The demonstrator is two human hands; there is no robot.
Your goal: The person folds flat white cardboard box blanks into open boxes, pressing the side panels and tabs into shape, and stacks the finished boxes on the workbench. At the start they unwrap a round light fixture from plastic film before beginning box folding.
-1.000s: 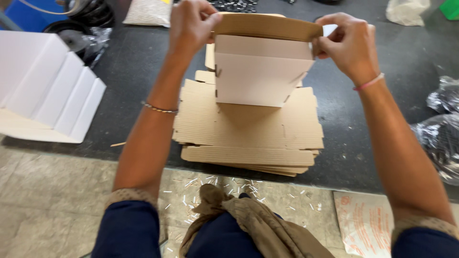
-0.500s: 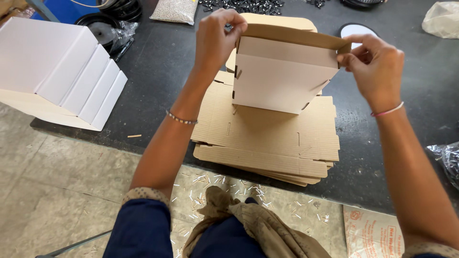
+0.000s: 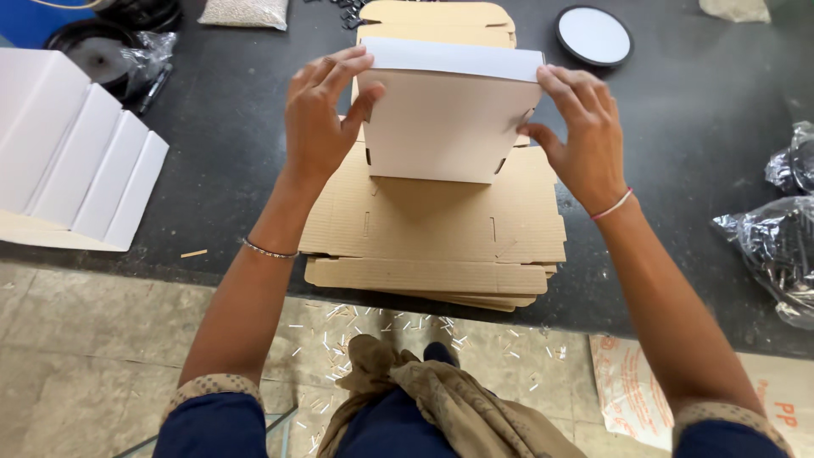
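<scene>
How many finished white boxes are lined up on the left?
4 white boxes lean in a row at the table's left edge, apart from the box both hands hold. More may be hidden beyond the picture's left edge.

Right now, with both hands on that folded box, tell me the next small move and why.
Probably press the white lid down flush. The left hand and right hand grip both sides of the box, which stands on the stack of flat cardboard, its top flap looking folded over but not clearly tucked.
</scene>
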